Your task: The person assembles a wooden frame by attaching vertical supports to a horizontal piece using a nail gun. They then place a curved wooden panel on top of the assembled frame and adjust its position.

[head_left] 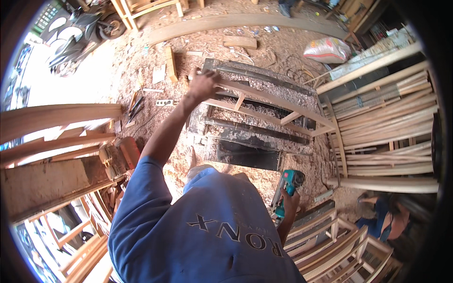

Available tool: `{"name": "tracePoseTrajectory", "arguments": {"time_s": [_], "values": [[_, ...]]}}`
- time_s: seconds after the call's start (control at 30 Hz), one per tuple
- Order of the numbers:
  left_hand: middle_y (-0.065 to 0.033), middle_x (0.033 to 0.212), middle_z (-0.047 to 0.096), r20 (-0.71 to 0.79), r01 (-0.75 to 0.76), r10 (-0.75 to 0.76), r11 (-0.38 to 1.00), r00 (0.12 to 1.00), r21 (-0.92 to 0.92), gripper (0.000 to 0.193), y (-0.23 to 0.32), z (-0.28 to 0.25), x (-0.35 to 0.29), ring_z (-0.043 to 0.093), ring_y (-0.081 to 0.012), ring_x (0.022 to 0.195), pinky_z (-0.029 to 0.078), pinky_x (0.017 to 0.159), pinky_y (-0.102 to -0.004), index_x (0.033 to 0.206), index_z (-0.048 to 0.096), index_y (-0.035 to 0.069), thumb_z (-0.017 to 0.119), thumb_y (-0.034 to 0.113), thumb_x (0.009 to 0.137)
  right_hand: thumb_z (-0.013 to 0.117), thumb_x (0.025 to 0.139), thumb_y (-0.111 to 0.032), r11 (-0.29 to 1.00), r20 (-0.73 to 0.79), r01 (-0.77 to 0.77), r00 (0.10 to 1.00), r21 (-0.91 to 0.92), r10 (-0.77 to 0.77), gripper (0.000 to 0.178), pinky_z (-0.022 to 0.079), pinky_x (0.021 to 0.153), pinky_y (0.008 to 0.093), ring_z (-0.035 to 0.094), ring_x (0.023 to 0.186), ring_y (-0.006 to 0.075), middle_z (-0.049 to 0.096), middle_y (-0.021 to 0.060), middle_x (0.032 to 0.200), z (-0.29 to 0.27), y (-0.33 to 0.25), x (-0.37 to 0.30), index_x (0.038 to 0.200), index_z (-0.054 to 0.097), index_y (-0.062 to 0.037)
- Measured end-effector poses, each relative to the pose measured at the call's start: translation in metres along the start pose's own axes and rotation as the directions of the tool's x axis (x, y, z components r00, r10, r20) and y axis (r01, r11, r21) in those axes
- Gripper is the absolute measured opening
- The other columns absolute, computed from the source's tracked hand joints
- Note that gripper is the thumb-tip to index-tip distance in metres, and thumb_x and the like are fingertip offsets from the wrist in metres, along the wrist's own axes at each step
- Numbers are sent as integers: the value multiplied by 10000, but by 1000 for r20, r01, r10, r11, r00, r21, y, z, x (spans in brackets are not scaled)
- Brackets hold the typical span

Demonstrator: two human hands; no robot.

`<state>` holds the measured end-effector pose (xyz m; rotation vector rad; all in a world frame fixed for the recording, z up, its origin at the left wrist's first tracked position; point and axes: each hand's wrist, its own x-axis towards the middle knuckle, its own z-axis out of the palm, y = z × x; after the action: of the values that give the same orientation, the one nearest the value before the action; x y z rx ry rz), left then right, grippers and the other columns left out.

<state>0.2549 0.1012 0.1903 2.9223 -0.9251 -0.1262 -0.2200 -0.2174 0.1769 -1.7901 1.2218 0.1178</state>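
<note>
My left hand (205, 85) is closed over the far left end of a narrow wooden frame (274, 100), which has two long rails joined by short crosspieces. The frame lies at a slant across a low stand with dark bars (259, 131). Low on my right side, my right hand (291, 200) grips a teal and black nail gun (293, 178) by its handle. The gun is apart from the frame. My bare feet show partly below the stand.
Wood shavings cover the floor. Stacked wooden strips (382, 127) fill a rack at right, with wooden frames (330, 245) below. A white sack (327, 50) lies far right. Boards (61, 118) stand at left; a motorcycle (85, 40) is far left. Another person (384, 219) is at lower right.
</note>
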Motion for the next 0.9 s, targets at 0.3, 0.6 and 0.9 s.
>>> {"name": "tracePoseTrajectory", "arguments": {"time_s": [0.3, 0.6, 0.9], "values": [[-221, 1269, 673, -207, -41, -279, 503, 938, -863, 552, -82, 44, -24, 724, -334, 1061, 608, 935, -415, 1407, 505, 60, 744, 180, 924, 818, 823, -226, 1000, -14, 16, 1000, -8, -16, 292, 465, 447, 315, 588, 457, 159, 621, 53, 659, 81, -44, -60, 893, 651, 4], [-227, 1192, 706, -348, -170, -451, 390, 822, -905, 479, -71, 75, -35, 709, -308, 1074, 570, 932, -392, 1381, 582, -32, 701, 154, 956, 843, 785, -267, 997, -61, -73, 996, -33, 71, 325, 497, 519, 364, 634, 504, 186, 645, 74, 666, 136, -50, -115, 865, 662, -10], [-224, 1188, 706, -379, -211, -438, 385, 815, -898, 462, -74, 75, -33, 700, -301, 1081, 569, 920, -387, 1343, 621, -29, 720, 200, 954, 842, 770, -327, 989, -111, -98, 990, -107, 86, 385, 514, 630, 378, 644, 610, 185, 669, 93, 739, 131, -9, -115, 923, 703, -3]]}}
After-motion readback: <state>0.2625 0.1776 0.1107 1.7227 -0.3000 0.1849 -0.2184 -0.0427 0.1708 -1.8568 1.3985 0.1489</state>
